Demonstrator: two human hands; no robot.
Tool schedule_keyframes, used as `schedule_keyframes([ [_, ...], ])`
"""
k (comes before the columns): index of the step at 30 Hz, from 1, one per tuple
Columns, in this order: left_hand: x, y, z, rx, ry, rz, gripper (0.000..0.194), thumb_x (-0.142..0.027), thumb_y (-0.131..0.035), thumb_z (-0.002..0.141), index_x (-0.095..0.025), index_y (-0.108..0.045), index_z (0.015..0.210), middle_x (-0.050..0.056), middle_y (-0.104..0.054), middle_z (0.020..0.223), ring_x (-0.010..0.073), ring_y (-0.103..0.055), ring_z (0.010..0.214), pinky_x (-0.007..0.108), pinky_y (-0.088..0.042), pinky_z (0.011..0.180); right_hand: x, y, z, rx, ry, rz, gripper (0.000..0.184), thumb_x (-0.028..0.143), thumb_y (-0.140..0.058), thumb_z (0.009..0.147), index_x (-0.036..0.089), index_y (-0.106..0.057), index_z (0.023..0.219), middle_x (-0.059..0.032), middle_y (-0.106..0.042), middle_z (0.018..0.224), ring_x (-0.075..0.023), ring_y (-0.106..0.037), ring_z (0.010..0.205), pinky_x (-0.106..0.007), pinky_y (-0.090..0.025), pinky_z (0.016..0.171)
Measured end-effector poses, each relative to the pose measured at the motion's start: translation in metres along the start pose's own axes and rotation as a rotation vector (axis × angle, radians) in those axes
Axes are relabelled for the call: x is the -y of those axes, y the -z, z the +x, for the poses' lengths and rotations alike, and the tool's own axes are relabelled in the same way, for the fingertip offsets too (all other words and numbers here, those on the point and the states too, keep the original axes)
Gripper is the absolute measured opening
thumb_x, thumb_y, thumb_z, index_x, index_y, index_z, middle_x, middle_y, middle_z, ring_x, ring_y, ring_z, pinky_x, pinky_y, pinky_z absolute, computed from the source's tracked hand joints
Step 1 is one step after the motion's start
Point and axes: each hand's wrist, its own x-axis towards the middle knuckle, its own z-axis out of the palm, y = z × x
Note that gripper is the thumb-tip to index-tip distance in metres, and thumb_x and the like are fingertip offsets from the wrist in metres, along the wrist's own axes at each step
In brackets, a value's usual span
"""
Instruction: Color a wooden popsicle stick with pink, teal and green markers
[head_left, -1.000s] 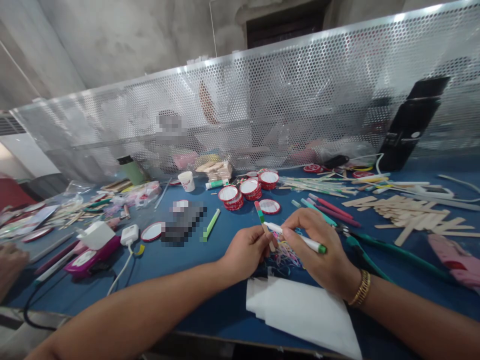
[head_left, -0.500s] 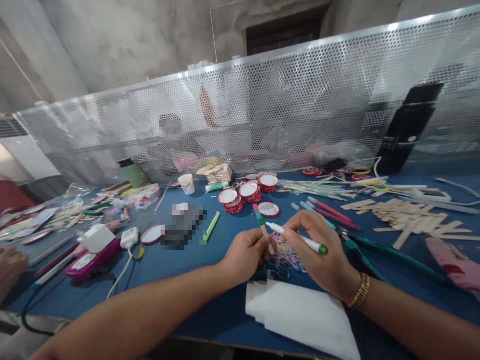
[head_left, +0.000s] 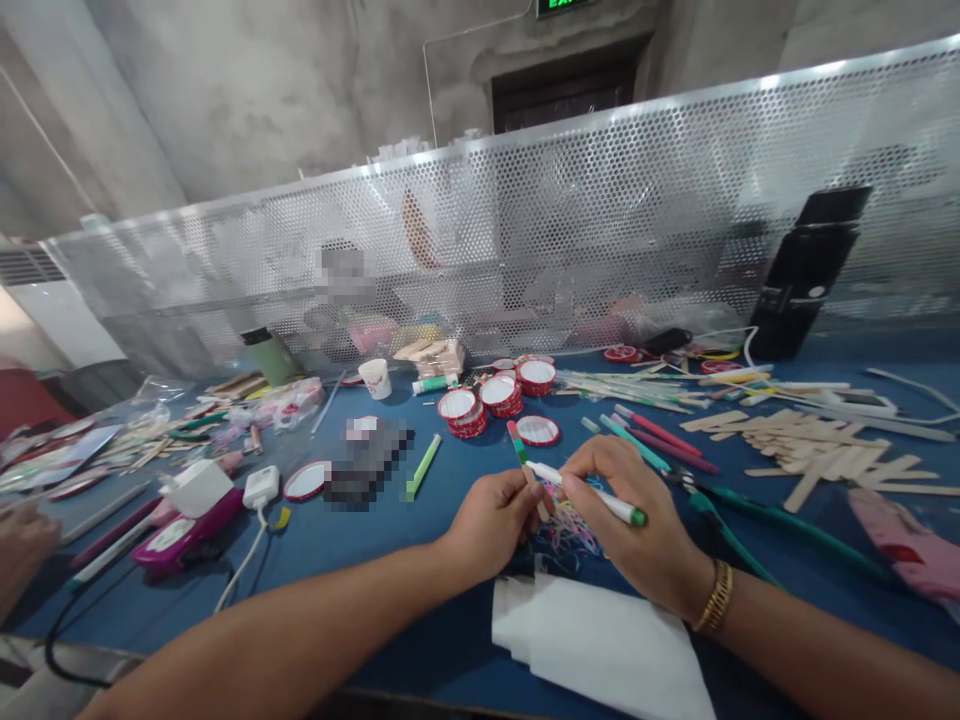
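Pinched in my left hand [head_left: 491,515] is a wooden craft stick [head_left: 517,445], held upright at a slant, its upper end coloured red, white and green. My right hand [head_left: 622,500] grips a white marker [head_left: 592,488] with a green end cap. The marker's tip meets the stick just below the green band. Beneath both hands lies a tangle of coloured strings [head_left: 574,535]. Folded white paper [head_left: 600,645] rests in front of them, near the table's edge. A round red-rimmed disc [head_left: 538,431] lies just beyond the stick.
Stacked red-rimmed discs [head_left: 501,393] stand farther back. Plain craft sticks [head_left: 825,455], markers [head_left: 667,430] and green-handled pliers [head_left: 720,520] lie on the right. A light-green marker [head_left: 425,467], a charger [head_left: 199,487] and a paper cup [head_left: 375,378] are leftward. Another person's hand [head_left: 26,545] is far left.
The view has tilted up slightly, so the scene sits a little lower. Both hands keep their grip, with the marker's tip still against the stick.
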Motion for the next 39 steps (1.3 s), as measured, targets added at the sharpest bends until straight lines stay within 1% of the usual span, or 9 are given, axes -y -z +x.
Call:
schedule_keyframes([
  [5,0.0005,0.0004,0.0010,-0.006,0.002,-0.027,0.041,-0.052,-0.047,0.092,-0.018,-0.054,0.071,-0.005,-0.047,0.056,0.0084,-0.036,0.046,0.022,-0.027,0.046,-0.0019,-0.0008,-0.0009,-0.046,-0.040,-0.020,0.016,0.020,-0.051,0.091,0.022,-0.054,0.075,0.0013,-0.057,0.072,-0.0170,-0.052,0.072,-0.037,-0.038,0.076],
  [11,-0.0033,0.0001,-0.0021,-0.006,0.020,-0.004,0.042,-0.054,-0.048,0.091,-0.018,-0.053,0.069,-0.004,-0.046,0.055,0.0090,-0.038,0.046,0.023,-0.028,0.045,-0.0016,-0.0004,-0.0005,0.008,-0.021,0.012,0.017,0.021,-0.050,0.092,0.022,-0.054,0.076,0.0016,-0.058,0.073,-0.0167,-0.053,0.072,-0.037,-0.038,0.076],
  [17,-0.0070,-0.0001,-0.0012,-0.008,0.009,-0.029,0.044,-0.055,-0.049,0.090,-0.018,-0.050,0.065,-0.004,-0.043,0.055,0.0092,-0.036,0.048,0.023,-0.027,0.047,-0.0005,0.0006,0.0006,-0.039,-0.036,-0.002,0.016,0.020,-0.050,0.091,0.022,-0.054,0.076,0.0016,-0.057,0.073,-0.0165,-0.053,0.072,-0.037,-0.038,0.076],
  [22,-0.0067,-0.0007,-0.0005,-0.020,0.033,-0.038,0.045,-0.058,-0.051,0.087,-0.019,-0.049,0.065,-0.005,-0.043,0.054,0.0089,-0.035,0.047,0.023,-0.026,0.047,-0.0004,-0.0002,0.0005,0.001,-0.015,0.017,0.016,0.021,-0.050,0.092,0.022,-0.054,0.076,0.0012,-0.057,0.073,-0.0167,-0.052,0.072,-0.037,-0.038,0.075],
  [27,-0.0056,-0.0009,-0.0001,-0.012,0.050,-0.053,0.043,-0.058,-0.050,0.087,-0.018,-0.053,0.070,-0.005,-0.044,0.054,0.0087,-0.034,0.045,0.023,-0.025,0.046,-0.0007,0.0012,0.0006,-0.034,-0.082,-0.008,0.017,0.022,-0.050,0.091,0.022,-0.054,0.075,0.0002,-0.057,0.073,-0.0175,-0.053,0.073,-0.039,-0.039,0.077],
  [33,-0.0052,-0.0002,-0.0002,-0.014,0.019,-0.020,0.044,-0.057,-0.051,0.088,-0.018,-0.053,0.068,-0.004,-0.045,0.055,0.0091,-0.037,0.048,0.024,-0.028,0.048,0.0012,-0.0005,0.0001,0.006,-0.037,-0.002,0.017,0.022,-0.050,0.092,0.022,-0.055,0.075,0.0001,-0.059,0.073,-0.0176,-0.054,0.073,-0.038,-0.040,0.076],
  [39,-0.0070,-0.0017,-0.0004,-0.009,0.030,-0.060,0.044,-0.057,-0.050,0.088,-0.018,-0.051,0.067,-0.004,-0.044,0.055,0.0088,-0.035,0.048,0.024,-0.026,0.047,-0.0004,0.0010,-0.0005,-0.032,-0.068,-0.017,0.016,0.022,-0.051,0.091,0.022,-0.055,0.076,0.0003,-0.059,0.074,-0.0174,-0.054,0.073,-0.037,-0.040,0.076],
])
